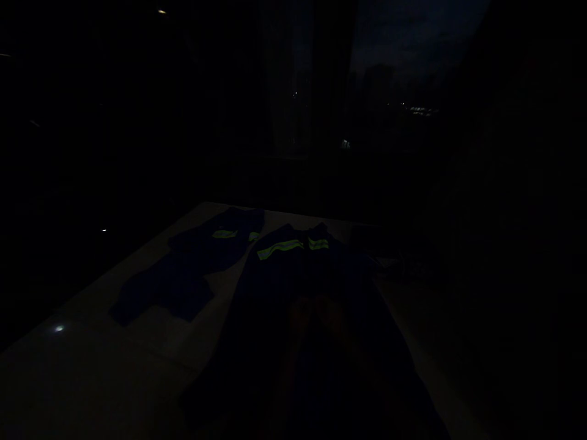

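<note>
It is very dark here, so you can make out only some of this. The biggest thing is the pale table (101, 373), which spreads under your work and reaches out to the left of your hands and past them. Far beyond your hands is a window (413, 55) with a dim sky in it. Next in size is the big dark blue garment (275, 284), lying flat on the table right under your hands or just below them. Its long way runs straight away from you, from your side of your hands to the end beyond them. Your hands seem to be over its middle, one on each side, so neither is much nearer to it. A smaller blue garment (190, 263) lies to the left of your grip and a bit past it. It slants, with its near end off to the left and its far end more to the right, and your left hand is the nearer one to it. Your left hand (301, 313) and your right hand (331, 310) are close together, side by side. You cannot tell if they pinch the cloth or only rest on it, because the fingers are lost in the dark. Just past your hands, a long bright stripe (280, 248) crosses the big garment on the left, and a short bright stripe (318, 244) sits on the right.
</note>
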{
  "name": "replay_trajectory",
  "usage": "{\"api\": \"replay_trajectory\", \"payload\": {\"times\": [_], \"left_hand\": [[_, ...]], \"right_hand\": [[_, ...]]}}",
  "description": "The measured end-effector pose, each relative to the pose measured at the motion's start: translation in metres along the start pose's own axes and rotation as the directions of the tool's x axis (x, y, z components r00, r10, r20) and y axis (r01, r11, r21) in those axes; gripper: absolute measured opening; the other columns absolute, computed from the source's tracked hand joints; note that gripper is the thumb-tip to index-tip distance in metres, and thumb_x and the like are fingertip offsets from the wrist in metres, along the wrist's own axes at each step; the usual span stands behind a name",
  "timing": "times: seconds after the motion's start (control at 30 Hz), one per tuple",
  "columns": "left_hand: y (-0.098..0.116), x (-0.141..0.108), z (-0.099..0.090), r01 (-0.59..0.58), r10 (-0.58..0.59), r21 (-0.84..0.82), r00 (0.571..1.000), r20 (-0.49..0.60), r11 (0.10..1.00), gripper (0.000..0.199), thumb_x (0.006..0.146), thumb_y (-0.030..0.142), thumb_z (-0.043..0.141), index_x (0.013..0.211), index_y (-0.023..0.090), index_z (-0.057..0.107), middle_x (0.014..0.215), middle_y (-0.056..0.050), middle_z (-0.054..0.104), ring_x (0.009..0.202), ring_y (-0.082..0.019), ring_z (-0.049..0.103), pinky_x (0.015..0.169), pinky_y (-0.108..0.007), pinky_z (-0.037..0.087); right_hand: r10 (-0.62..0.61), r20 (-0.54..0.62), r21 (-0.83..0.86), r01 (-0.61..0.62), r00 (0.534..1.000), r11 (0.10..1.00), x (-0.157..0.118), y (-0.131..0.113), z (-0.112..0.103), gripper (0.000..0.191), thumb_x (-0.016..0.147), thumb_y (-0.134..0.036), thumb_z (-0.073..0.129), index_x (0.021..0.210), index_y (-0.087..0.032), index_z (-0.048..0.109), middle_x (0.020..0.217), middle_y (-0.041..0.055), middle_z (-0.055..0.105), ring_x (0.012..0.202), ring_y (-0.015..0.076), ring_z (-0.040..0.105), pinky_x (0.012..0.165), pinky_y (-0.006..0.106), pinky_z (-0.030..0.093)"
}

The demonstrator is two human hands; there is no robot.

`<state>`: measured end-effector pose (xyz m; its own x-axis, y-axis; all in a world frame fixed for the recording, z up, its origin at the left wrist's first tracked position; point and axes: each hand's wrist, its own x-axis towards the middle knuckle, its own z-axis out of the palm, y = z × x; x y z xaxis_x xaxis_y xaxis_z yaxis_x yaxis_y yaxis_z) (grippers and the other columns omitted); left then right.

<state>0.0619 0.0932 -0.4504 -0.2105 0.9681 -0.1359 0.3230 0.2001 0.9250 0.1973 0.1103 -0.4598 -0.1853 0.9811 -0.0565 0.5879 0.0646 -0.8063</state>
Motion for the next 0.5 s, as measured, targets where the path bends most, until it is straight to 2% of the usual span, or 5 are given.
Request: {"api": "replay_trajectory", "payload": {"times": [0.2, 0.37, 0.5], "left_hand": [[-0.009, 0.003, 0.005, 0.036, -0.036, -0.009, 0.998, -0.05, 0.999, 0.02, 0.079, 0.031, 0.055, 0.08, 0.018, 0.07, 0.092, -0.009, 0.077, 0.092, -0.023, 0.071, 0.089, -0.04, 0.056], [-0.017, 0.005, 0.006, 0.061, -0.062, -0.005, 0.994, -0.088, 0.998, 0.019, 0.078, 0.029, 0.054, 0.082, 0.017, 0.069, 0.098, -0.011, 0.076, 0.096, -0.023, 0.071, 0.091, -0.04, 0.056], [-0.018, 0.002, 0.007, 0.057, -0.055, 0.021, 0.994, -0.09, 0.998, 0.022, 0.078, 0.029, 0.055, 0.087, 0.017, 0.069, 0.1, -0.011, 0.076, 0.097, -0.023, 0.072, 0.09, -0.039, 0.056]], "right_hand": [[0.03, 0.018, -0.065, -0.029, 0.999, 0.997, -0.002, -0.003, 0.002, 0.043, 0.094, -0.039, 0.032, 0.098, -0.018, 0.069, 0.085, 0.0089, 0.073, 0.073, 0.0185, 0.069, 0.065, 0.026, 0.049], [0.009, 0.035, -0.103, -0.006, 0.999, 0.995, -0.005, -0.004, 0.004, 0.04, 0.095, -0.037, 0.034, 0.106, -0.017, 0.066, 0.094, 0.0106, 0.074, 0.081, 0.019, 0.07, 0.07, 0.026, 0.049], [-0.019, 0.072, -0.122, 0.028, 0.997, 0.992, -0.003, -0.002, 0.004, 0.042, 0.097, -0.041, 0.031, 0.102, -0.018, 0.067, 0.092, 0.0088, 0.073, 0.082, 0.0168, 0.07, 0.069, 0.024, 0.047]]}}
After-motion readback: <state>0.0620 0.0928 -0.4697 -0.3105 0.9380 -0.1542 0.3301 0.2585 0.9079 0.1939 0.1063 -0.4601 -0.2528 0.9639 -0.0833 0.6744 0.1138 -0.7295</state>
